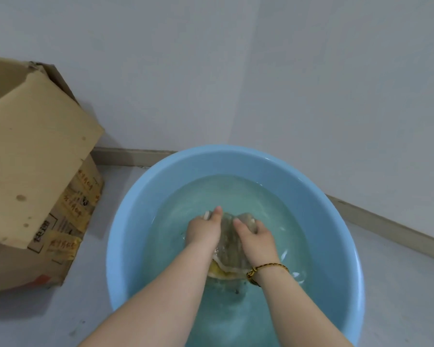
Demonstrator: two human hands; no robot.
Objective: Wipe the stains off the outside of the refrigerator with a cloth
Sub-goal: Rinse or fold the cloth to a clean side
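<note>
Both hands are down in a blue basin (135,221) of water, and both grip the same cloth (227,237). The left hand (203,231) is closed round the cloth's left side. Its fingers are curled under and out of sight beneath the bunched fabric, and its thumb lies straight along the top, pointing away from the person. A small pale bit of cloth pokes out just past its knuckles.

The right hand (256,237) is closed round the right side in the same way, with the thumb laid over the top and the fingers wrapped round a wad of fabric at the far end. The two hands sit close together with a narrow strip of cloth showing between them, so neither hand is spread.

The cloth is greyish and wet, lying mostly under the surface near the middle of the basin. A pale-edged yellow part trails back between the two wrists. The water (236,196) looks clear with a green tint and ripples around the right wrist.

A braided yellow and dark bracelet (267,269) circles the right wrist, just at the waterline. The basin stands on a pale grey floor (60,316) in the corner of a room, near a plain wall (311,83) with a baseboard (386,221) along its foot. To the left, well apart from the hands, stands an open cardboard box (35,151) with a stained flap and yellow tape on its side.
</note>
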